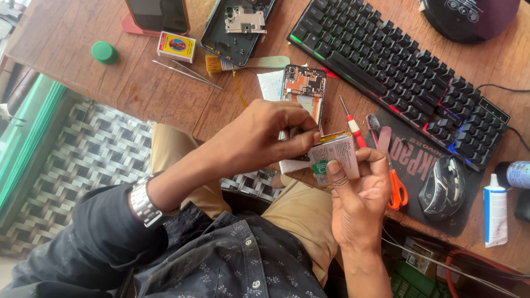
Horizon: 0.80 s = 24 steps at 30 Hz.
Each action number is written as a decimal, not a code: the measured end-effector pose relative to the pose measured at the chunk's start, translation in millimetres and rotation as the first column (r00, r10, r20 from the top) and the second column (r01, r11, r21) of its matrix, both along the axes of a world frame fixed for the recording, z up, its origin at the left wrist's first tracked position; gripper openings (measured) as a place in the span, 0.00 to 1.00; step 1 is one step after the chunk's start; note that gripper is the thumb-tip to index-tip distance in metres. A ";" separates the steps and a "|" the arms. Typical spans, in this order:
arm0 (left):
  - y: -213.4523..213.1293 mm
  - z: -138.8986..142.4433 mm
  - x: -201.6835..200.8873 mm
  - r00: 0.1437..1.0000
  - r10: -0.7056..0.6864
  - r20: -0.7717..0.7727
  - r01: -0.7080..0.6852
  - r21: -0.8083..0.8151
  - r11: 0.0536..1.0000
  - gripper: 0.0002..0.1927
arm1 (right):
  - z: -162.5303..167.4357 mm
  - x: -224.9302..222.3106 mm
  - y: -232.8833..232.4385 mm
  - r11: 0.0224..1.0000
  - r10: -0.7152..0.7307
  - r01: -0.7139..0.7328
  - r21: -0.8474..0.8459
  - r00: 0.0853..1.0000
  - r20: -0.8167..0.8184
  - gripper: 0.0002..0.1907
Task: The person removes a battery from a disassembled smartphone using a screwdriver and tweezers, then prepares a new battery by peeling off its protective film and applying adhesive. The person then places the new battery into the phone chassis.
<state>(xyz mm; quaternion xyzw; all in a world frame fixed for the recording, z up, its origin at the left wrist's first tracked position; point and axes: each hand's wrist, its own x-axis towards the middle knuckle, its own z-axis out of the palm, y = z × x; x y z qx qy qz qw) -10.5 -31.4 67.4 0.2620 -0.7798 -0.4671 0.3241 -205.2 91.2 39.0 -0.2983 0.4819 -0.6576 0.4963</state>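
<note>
At the centre of the view both hands meet on a flat phone battery (334, 157), a pale rectangular pack with a green patch on its label. The right hand (361, 193) comes up from five o'clock and clamps the pack, thumb pressed on the green patch and fingers wrapped behind. The left hand (259, 135), wearing a metal wristwatch (142, 201), reaches in from eight o'clock and pinches the battery's upper left edge with closed fingertips. Just behind the hands, at twelve o'clock from them, an opened phone body (305, 91) lies on the desk (72, 38) with its circuit board exposed. A red-handled screwdriver (353, 126) and orange-handled scissors (395, 185) rest at two and three o'clock of the battery, tweezers (186, 73) and a small brush (243, 63) at ten o'clock, a keyboard (397, 66) farther at one o'clock. The step in hand looks like picking at something along the battery's edge, perhaps tape or a tab; the next move would call for a steady hold and a gentle pull, without bending the pack.
</note>
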 end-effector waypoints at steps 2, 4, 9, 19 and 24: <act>-1.9 -4.8 -2.1 0.999 -0.032 -0.003 0.032 0.294 0.955 0.12 | 0.5 0.3 -0.8 1.000 0.008 -0.008 0.008 0.999 0.034 0.19; -3.2 -8.9 -3.6 0.993 -0.070 -0.096 0.109 0.497 0.861 0.14 | 1.6 -0.5 -1.3 1.000 0.013 -0.014 0.015 0.999 0.047 0.18; -7.2 -12.4 -4.6 0.965 -0.098 -0.244 0.228 0.590 0.775 0.15 | 1.4 -2.6 -4.3 1.000 0.016 -0.016 0.011 1.000 -0.010 0.18; -9.9 -27.9 -6.9 0.963 -0.118 -0.242 0.253 0.660 0.707 0.14 | 2.2 1.2 0.1 0.998 0.007 -0.008 0.065 1.000 0.020 0.16; -8.3 -38.7 -9.8 0.931 -0.063 -0.360 0.338 0.782 0.523 0.12 | 4.7 3.7 -3.6 0.997 0.027 -0.033 0.068 0.995 0.096 0.15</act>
